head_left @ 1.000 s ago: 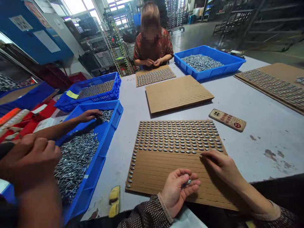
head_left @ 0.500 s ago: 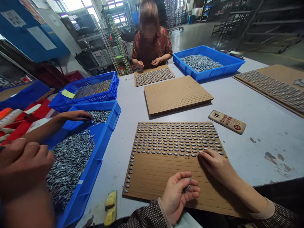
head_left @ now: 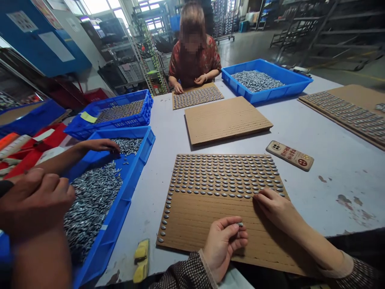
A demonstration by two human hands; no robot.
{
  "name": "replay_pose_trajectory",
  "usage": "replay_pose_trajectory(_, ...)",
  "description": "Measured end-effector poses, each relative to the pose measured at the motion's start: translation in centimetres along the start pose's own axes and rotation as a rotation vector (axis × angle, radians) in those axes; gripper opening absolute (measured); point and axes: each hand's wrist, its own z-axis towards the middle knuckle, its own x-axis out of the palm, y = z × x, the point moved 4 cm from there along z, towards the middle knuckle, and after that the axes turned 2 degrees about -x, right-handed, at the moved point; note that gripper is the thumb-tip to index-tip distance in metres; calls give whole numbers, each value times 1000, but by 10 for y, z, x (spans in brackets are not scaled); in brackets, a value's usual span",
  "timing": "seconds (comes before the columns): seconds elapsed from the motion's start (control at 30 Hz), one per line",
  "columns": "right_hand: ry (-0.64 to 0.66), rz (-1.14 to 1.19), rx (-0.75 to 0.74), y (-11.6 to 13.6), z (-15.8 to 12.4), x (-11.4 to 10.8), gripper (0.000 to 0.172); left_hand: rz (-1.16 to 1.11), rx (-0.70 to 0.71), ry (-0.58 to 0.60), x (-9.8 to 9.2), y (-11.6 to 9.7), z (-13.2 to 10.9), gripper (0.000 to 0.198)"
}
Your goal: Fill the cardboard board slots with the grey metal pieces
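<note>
Head view: left hand (head_left: 221,245), near six o'clock of corrugated cardboard sheet (head_left: 198,218), pinched metal piece (head_left: 240,224); right hand (head_left: 274,208), three o'clock, fingertips together, contents hidden. Loosened thumb might have dropped piece; stray nudge toward twelve might have skewed metal ovals (head_left: 224,175).

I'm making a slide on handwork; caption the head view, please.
Right hand at a row of silvery pieces on cardboard; left hand holding a small piece.

Left sleeve (head_left: 186,273) behind left hand (head_left: 226,244): dark, pale-checked, beige left cuff (head_left: 208,268). Right sleeve (head_left: 362,275) farther behind right hand (head_left: 274,206): same check, beige right cuff (head_left: 343,265).
</note>
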Motion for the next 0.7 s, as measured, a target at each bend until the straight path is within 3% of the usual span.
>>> replay_pose_trajectory(0.37,-17,12,22,4,-2,-8,26,16,24,13,5,-1,6,27)
replay_pose_trajectory(0.5,-82,271,117,24,-7,-23,18,-2,44,6,6,-1,8,31)
replay_pose_trajectory(0.6,-26,558,157,52,-11,-29,14,-14,59,4,8,-1,8,32)
replay_pose_trajectory(0.7,-109,665,180,75,-13,-33,13,-21,80,9,10,-1,9,30)
